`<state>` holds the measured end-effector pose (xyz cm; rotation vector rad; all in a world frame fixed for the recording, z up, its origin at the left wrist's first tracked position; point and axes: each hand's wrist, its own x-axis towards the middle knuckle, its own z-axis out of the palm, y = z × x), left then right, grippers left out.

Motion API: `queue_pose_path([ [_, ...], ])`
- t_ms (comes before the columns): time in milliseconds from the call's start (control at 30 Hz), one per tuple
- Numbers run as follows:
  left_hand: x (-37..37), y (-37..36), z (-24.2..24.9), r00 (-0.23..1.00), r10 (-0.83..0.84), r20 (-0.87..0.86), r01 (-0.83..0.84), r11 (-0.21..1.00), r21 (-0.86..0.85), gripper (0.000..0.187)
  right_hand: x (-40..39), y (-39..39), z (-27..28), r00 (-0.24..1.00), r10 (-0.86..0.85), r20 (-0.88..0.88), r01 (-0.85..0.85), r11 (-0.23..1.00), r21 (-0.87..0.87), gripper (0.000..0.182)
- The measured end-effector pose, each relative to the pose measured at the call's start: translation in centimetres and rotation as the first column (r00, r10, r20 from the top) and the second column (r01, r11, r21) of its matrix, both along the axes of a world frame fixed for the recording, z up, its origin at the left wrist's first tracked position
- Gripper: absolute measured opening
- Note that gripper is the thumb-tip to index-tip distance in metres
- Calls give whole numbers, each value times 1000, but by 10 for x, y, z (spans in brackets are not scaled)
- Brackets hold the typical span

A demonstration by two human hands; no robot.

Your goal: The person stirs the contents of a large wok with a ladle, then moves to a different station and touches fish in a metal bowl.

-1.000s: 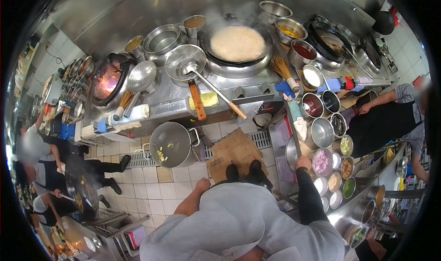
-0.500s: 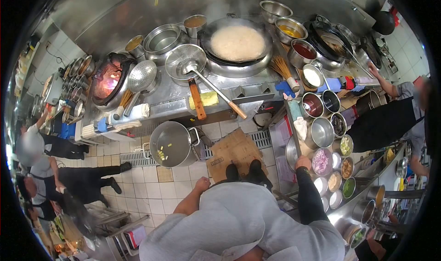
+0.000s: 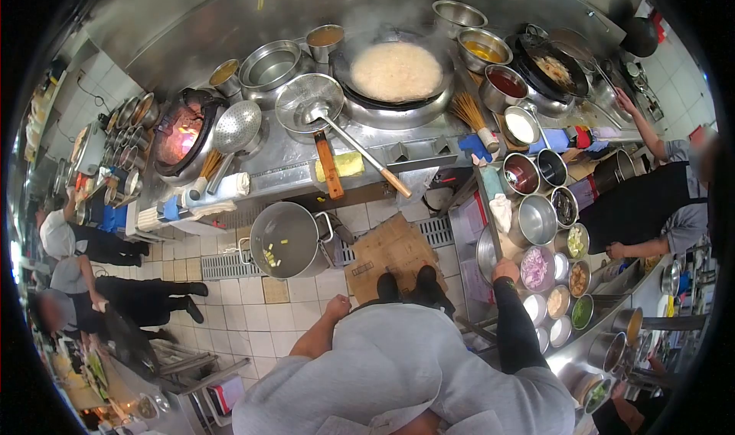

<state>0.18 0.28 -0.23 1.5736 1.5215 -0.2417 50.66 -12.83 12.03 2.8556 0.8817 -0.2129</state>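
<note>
My left hand (image 3: 338, 306) hangs by my side, its fingers curled in a fist, with nothing showing in it. My right hand (image 3: 505, 270) is closed on the near edge of the ingredient counter (image 3: 496, 240), beside a bowl of chopped purple onion (image 3: 537, 268). Just beyond it stand an empty steel pot (image 3: 537, 221) and a white cloth (image 3: 501, 213). In front of me, a wok (image 3: 396, 71) of pale bubbling liquid steams on the range. A wire skimmer (image 3: 310, 102) with a wooden-ended handle rests to its left.
A big steel stockpot (image 3: 283, 240) with several pale green pieces stands on the floor at left. Flattened cardboard (image 3: 392, 257) lies under my feet. Flames show in the left burner (image 3: 181, 136). A co-worker (image 3: 597, 213) handles a wok (image 3: 553, 68) at right; others stand at left.
My hands have stayed put. At right, the co-worker's wok has tilted up and shows food in it; that person's lower hand has come forward. People at left have shifted slightly.
</note>
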Motion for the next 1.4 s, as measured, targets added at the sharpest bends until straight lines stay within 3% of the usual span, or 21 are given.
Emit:
queue_pose_path([
  [467, -7, -4, -21, 998, 8, 59, -9, 1000, 17, 29, -3, 2, 9, 1000, 4, -18, -4, 1000, 7, 25],
  [767, 0, -2, 7, 998, -31, 48, 29, 999, 37, 26, -5, 3, 9, 1000, 1, 0, -1, 1000, -4, 24],
  [1400, 4, -1, 12, 996, -69, 50, 64, 994, 89, 23, -7, 5, 14, 1000, -9, -1, 9, 1000, -3, 27],
])
